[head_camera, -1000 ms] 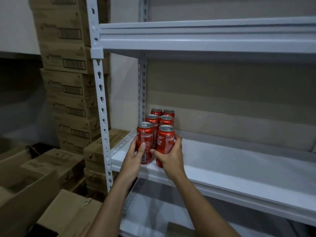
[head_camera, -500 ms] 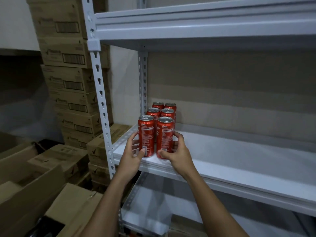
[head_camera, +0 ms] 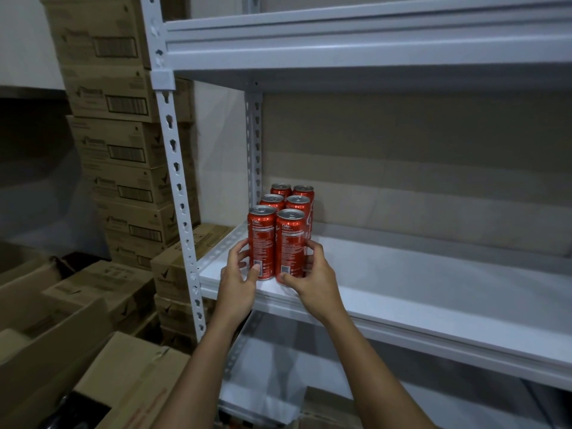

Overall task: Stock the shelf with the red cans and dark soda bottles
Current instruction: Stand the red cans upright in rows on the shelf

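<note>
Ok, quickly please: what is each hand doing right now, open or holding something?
Left hand: grips the front left can.
Right hand: grips the front right can.

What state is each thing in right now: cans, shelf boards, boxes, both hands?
Red cans: six, upright, two columns of three at the shelf's left end.
Middle shelf: bare right of the cans.
Left hand: grips front-left can.
Right hand: grips front-right can.
Stacked cardboard boxes: closed.
</note>
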